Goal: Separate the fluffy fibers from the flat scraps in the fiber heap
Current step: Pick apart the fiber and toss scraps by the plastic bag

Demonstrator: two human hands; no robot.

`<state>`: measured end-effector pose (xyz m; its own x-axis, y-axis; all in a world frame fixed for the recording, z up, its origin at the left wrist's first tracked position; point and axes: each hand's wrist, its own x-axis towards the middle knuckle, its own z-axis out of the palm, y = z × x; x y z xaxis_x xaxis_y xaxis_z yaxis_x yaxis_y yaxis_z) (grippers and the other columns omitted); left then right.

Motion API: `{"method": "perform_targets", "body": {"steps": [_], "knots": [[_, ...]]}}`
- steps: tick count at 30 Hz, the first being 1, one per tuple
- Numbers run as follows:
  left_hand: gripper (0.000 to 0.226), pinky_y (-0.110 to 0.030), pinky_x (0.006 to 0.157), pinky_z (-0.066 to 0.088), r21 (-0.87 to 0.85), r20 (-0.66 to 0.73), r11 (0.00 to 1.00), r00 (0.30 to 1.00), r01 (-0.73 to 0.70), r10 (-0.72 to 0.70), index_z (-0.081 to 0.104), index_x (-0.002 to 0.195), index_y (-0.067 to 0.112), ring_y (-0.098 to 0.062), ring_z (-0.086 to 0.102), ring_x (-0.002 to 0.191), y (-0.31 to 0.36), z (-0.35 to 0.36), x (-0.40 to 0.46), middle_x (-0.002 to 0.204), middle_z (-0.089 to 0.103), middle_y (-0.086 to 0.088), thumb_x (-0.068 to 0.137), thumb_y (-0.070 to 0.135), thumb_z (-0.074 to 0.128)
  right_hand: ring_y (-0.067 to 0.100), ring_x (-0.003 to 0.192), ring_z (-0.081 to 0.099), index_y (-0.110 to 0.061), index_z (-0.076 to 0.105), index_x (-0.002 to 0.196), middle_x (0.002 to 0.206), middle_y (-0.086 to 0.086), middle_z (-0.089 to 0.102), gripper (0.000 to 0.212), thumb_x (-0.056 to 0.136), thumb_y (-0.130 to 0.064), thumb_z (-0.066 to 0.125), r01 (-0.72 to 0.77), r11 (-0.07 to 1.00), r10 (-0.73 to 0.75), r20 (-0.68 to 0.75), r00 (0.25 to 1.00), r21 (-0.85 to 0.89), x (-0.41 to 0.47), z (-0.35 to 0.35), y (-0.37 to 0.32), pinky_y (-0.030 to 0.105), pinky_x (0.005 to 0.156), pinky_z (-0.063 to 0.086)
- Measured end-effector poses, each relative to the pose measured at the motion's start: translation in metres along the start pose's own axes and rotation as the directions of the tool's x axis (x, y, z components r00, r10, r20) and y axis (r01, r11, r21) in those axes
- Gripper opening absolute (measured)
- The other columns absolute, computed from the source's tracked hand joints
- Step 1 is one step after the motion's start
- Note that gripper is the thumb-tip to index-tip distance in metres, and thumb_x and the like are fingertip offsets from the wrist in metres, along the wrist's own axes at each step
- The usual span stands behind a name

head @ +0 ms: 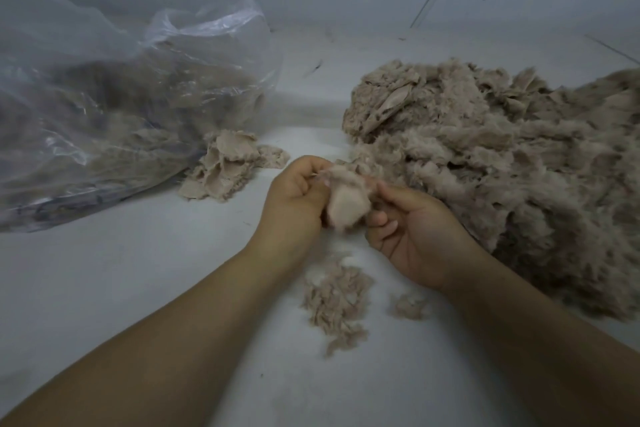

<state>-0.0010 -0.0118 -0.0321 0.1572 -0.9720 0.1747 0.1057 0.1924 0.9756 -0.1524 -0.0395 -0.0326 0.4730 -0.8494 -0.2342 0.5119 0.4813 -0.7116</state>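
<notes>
From the head view, the left hand (294,191) and the right hand (412,232) both pinch one pale fiber clump (344,199) between them above the white worktop (138,288), at the near edge of the big fiber heap (502,166). Flat scraps (228,166) lie beside a clear plastic bag (121,107) on the left, and loose fluffy fibers (334,298) lie just below the hands.
</notes>
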Motion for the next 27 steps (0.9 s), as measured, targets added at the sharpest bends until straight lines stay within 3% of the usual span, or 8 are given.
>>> {"method": "perform_targets", "body": {"steps": [5, 9, 11, 15, 20, 23, 26, 27], "knots": [[0.022, -0.025, 0.044, 0.04, -0.01, -0.054, 0.998, 0.997, 0.057, -0.058, 0.058, 0.081, 0.012, -0.016, 0.047, 0.045, 0.0005, -0.0001, -0.0013, 0.057, 0.057, -0.009, 0.096, -0.002, 0.052, 0.007, 0.046, 0.05, -0.006, 0.062, 0.112, 0.088, 0.007, 0.065, 0.037, 0.078, -0.021, 0.061, 0.008, 1.0, -0.008, -0.04, 0.999, -0.011, -0.0005, 0.001, -0.0003, 0.013, 0.038, 0.037], [0.02, -0.02, 0.039, 0.035, 0.034, 0.01, 0.997, 0.997, 0.074, -0.074, 0.06, 0.078, 0.014, -0.013, 0.043, 0.038, -0.0012, -0.0006, -0.0033, 0.048, 0.055, -0.006, 0.098, 0.013, 0.057, 0.008, 0.048, 0.054, -0.006, 0.057, 0.126, 0.084, 0.013, 0.062, 0.052, 0.078, -0.026, 0.065, 0.036, 0.978, -0.03, 0.03, 0.999, -0.208, -0.0033, 0.001, 0.0012, 0.014, 0.039, 0.038], [0.032, -0.022, 0.038, 0.034, -0.006, 0.033, 0.995, 0.995, 0.096, -0.096, 0.06, 0.069, 0.015, -0.017, 0.041, 0.037, 0.0003, -0.003, -0.0017, 0.048, 0.054, -0.012, 0.1, 0.02, 0.054, 0.007, 0.048, 0.052, 0.002, 0.06, 0.113, 0.085, 0.017, 0.06, 0.043, 0.079, -0.025, 0.066, 0.049, 0.96, -0.027, 0.084, 0.996, -0.276, -0.0063, 0.0028, 0.0019, 0.012, 0.039, 0.036], [0.041, -0.022, 0.037, 0.031, 0.01, 0.055, 0.993, 0.991, 0.12, -0.12, 0.057, 0.067, 0.006, -0.02, 0.035, 0.033, -0.0007, -0.0028, -0.0015, 0.042, 0.049, -0.013, 0.1, 0.03, 0.052, 0.004, 0.043, 0.051, -0.004, 0.058, 0.081, 0.056, 0.005, 0.059, 0.009, 0.089, -0.008, 0.06, 0.078, 0.95, -0.075, 0.023, 0.997, -0.302, -0.0063, 0.0029, 0.0032, 0.012, 0.037, 0.036], [0.044, -0.021, 0.037, 0.032, -0.004, 0.031, 0.998, 0.998, 0.063, -0.063, 0.058, 0.072, 0.015, -0.02, 0.04, 0.034, -0.0006, -0.0036, -0.0008, 0.047, 0.052, -0.011, 0.083, 0.057, 0.066, 0.005, 0.043, 0.054, -0.005, 0.056, 0.087, 0.06, 0.004, 0.058, 0.013, 0.097, -0.012, 0.052, 0.061, 0.967, -0.069, -0.02, 0.997, -0.248, -0.0052, 0.0041, 0.0026, 0.012, 0.035, 0.035], [0.036, -0.022, 0.044, 0.035, 0.066, 0.132, 0.998, 0.991, 0.022, -0.03, 0.062, 0.105, 0.021, -0.019, 0.042, 0.047, 0.0006, -0.0037, -0.003, 0.06, 0.049, -0.011, 0.076, 0.031, 0.081, 0.004, 0.042, 0.051, -0.004, 0.058, 0.084, 0.057, 0.002, 0.06, 0.017, 0.098, -0.008, 0.05, 0.053, 0.964, -0.057, -0.005, 0.998, -0.262, -0.0063, 0.0046, 0.0026, 0.012, 0.035, 0.033], [0.004, -0.019, 0.046, 0.036, 0.06, 0.126, 0.998, 0.992, 0.01, -0.017, 0.069, 0.091, 0.01, -0.017, 0.045, 0.046, 0.0014, -0.0036, -0.0037, 0.061, 0.056, -0.01, 0.087, 0.009, 0.07, 0.004, 0.039, 0.048, -0.003, 0.059, 0.075, 0.05, 0.002, 0.056, 0.023, 0.097, -0.004, 0.051, 0.045, 0.95, -0.048, -0.001, 0.999, -0.308, -0.0068, 0.004, 0.0031, 0.012, 0.034, 0.032], [0.008, -0.016, 0.041, 0.034, 0.033, 0.093, 0.999, 0.995, 0.022, -0.025, 0.067, 0.082, 0.009, -0.011, 0.043, 0.039, 0.0002, -0.0043, -0.0027, 0.054, 0.056, -0.004, 0.09, 0.008, 0.066, 0.004, 0.037, 0.046, -0.005, 0.06, 0.069, 0.047, 0.002, 0.054, 0.029, 0.096, -0.004, 0.052, 0.046, 0.945, -0.049, -0.002, 0.999, -0.324, -0.0066, 0.0045, 0.0033, 0.013, 0.034, 0.031]]}}
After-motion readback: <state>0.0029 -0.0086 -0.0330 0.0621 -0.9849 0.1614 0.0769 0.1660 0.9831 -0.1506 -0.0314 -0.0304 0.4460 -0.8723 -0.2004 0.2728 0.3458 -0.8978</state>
